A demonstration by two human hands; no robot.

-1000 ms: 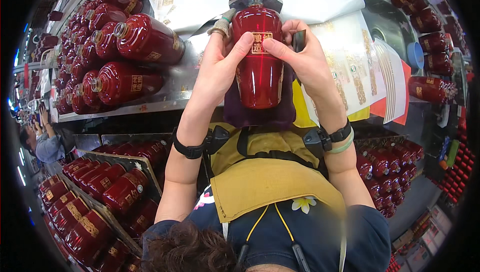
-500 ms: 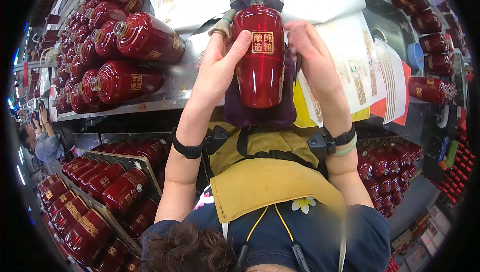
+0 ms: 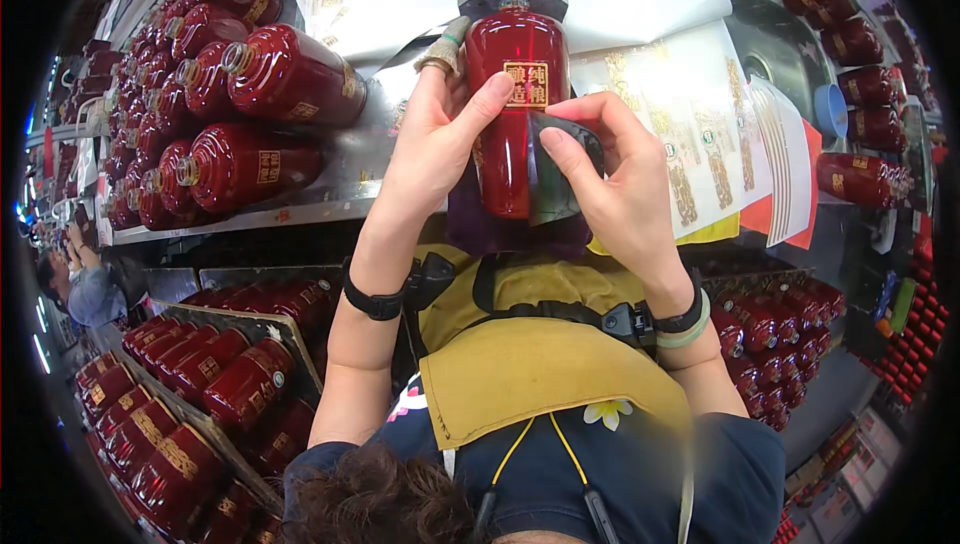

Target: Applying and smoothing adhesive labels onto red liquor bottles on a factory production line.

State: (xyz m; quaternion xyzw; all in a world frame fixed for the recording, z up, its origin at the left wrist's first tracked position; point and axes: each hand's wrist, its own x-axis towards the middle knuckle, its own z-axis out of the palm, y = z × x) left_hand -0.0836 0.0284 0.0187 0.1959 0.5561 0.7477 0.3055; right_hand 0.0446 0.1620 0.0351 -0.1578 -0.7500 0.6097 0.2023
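A glossy dark-red bottle (image 3: 505, 164) with a gold square label lies on its back before me, its clear neck pointing away. My left hand (image 3: 435, 129) grips its left side, thumb across the front beside the label and a pale cover on one fingertip. In my right hand (image 3: 625, 174), between thumb and fingers, is a thin dark scraper (image 3: 552, 189), flat against the bottle's lower right front below the label. Under the bottle lies a dark purple cloth (image 3: 515, 237). The bottle's neck meets a dark notched support (image 3: 548, 1).
Many similar red bottles (image 3: 295, 74) crowd the metal bench on the left. White sheets with gold transfers (image 3: 700, 129) lie on the right, near a blue cup (image 3: 830, 109). Crates of bottles (image 3: 245, 384) stand below on both sides. Another person (image 3: 95, 289) is at far left.
My right hand has come left and lower, bringing the scraper from beside the bottle onto its front. My left thumb has shifted slightly down over the label's edge.
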